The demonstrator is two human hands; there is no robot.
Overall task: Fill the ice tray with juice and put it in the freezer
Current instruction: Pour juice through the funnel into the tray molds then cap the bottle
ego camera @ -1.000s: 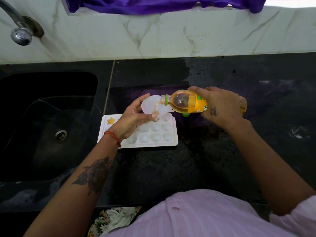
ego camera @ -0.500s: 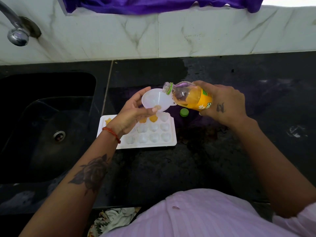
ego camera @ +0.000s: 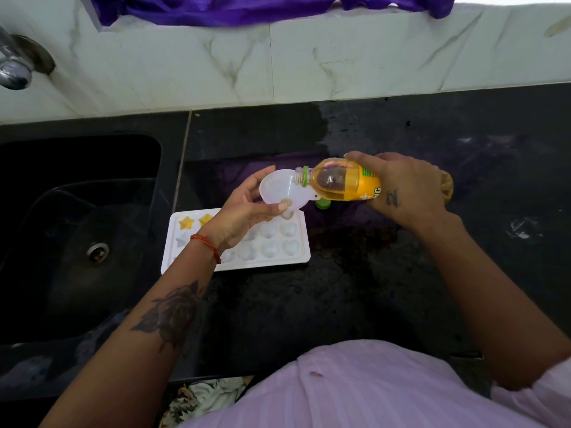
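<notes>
White ice tray lies flat on black tabletop, just beside sink. Two star cells at its far left hold yellow juice. Our left hand pinches white funnel above tray's far edge. Our right hand grips juice bottle, tipped near level, open mouth at funnel rim. Green cap sits on tabletop behind tray.

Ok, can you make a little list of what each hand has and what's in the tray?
left hand: holds white funnel over the tray
right hand: grips juice bottle, tipped, mouth at the funnel
ice tray: on black counter; two star cups yellow, the visible rest empty
green cap: on counter beside tray
</notes>
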